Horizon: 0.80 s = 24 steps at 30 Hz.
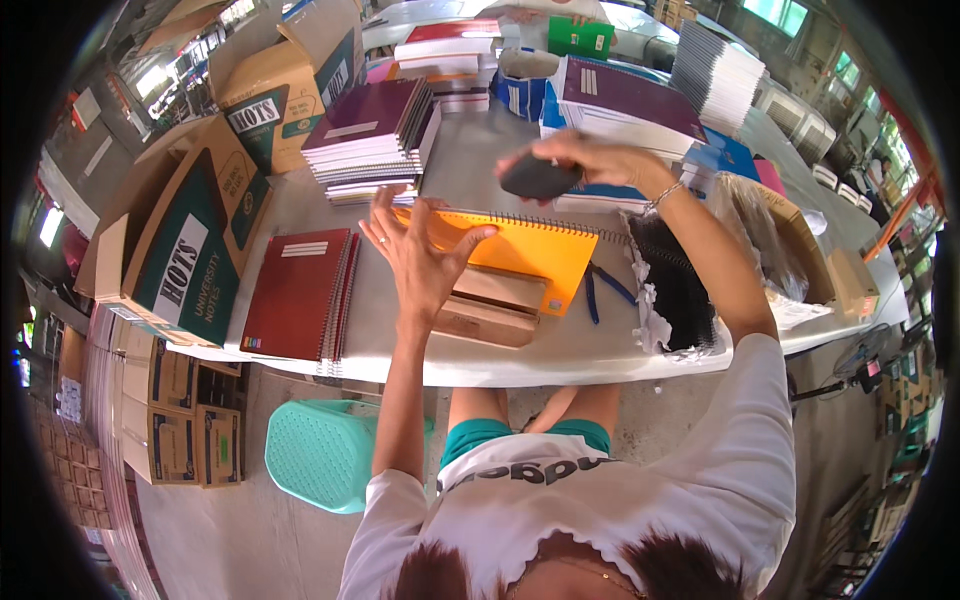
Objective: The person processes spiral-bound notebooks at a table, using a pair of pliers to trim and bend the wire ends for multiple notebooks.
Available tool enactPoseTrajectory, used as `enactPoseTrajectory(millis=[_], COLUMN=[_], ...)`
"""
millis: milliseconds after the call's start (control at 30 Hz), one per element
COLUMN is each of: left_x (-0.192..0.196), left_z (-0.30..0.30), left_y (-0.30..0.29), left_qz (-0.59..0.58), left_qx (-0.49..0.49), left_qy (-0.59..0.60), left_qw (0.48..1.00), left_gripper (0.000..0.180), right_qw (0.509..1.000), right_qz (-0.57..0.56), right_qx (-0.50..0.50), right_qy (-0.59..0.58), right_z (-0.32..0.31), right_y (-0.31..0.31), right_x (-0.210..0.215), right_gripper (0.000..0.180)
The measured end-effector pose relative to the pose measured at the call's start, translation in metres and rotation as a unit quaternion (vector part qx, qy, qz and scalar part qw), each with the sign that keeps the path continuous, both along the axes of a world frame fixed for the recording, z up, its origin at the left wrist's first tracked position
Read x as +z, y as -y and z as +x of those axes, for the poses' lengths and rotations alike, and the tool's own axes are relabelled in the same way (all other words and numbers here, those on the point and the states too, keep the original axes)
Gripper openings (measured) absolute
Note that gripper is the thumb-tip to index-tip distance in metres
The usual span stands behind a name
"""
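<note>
A yellow spiral notebook (550, 262) leans tilted on a wooden block-like stand (480, 324), its wire binding along the upper edge. My left hand (415, 240) grips it at the left end, thumb pressed on the cover and fingers at the top edge. Above the binding, my right hand (598, 158) is closed around a dark, rounded, flattish object (540, 178); motion blur hides its exact kind. Blue-handled pliers (597, 296) lie just right of the notebook. To the left of my left hand rests a small stack of red spiral notebooks (298, 290).
Purple notebook stacks (370, 108) stand at the back, with more purple ones (630, 95) at right. Open cardboard boxes (185, 250) line the left side. A black-filled tray with torn white edges (672, 285) and a plastic-lined box (775, 235) sit right. A green stool (320, 455) stands below.
</note>
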State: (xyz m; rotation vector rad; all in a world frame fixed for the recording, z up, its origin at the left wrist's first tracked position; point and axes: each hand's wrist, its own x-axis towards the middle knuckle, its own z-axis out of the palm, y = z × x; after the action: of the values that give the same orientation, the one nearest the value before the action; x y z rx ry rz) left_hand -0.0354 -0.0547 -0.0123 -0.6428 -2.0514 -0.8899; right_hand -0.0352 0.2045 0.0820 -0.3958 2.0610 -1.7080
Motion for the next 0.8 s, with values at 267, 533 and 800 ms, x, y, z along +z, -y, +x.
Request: enactPoseTrajectory(millis=[267,533,800], left_x=[-0.002,-0.001,-0.011], left_z=[-0.004,-0.001,-0.008], left_y=[-0.009,-0.005,0.017], left_qz=[-0.01,0.024,0.079], left_qx=[-0.01,-0.047,-0.078], left_qy=[0.009,0.062,0.091], left_qw=[1.0,0.997,0.99], left_gripper=[0.061,0.059,0.062], right_qw=[0.805,0.682,0.966], right_qz=[0.569,0.694,0.213], right_qx=[0.105,0.146,0.125], right_qy=[-0.134,-0.18,-0.073], right_z=[-0.032,-0.019,0.004], right_y=[-0.015,0.018,0.048], right_x=[-0.023,-0.03,0.017], right_gripper=[0.048,0.056,0.048])
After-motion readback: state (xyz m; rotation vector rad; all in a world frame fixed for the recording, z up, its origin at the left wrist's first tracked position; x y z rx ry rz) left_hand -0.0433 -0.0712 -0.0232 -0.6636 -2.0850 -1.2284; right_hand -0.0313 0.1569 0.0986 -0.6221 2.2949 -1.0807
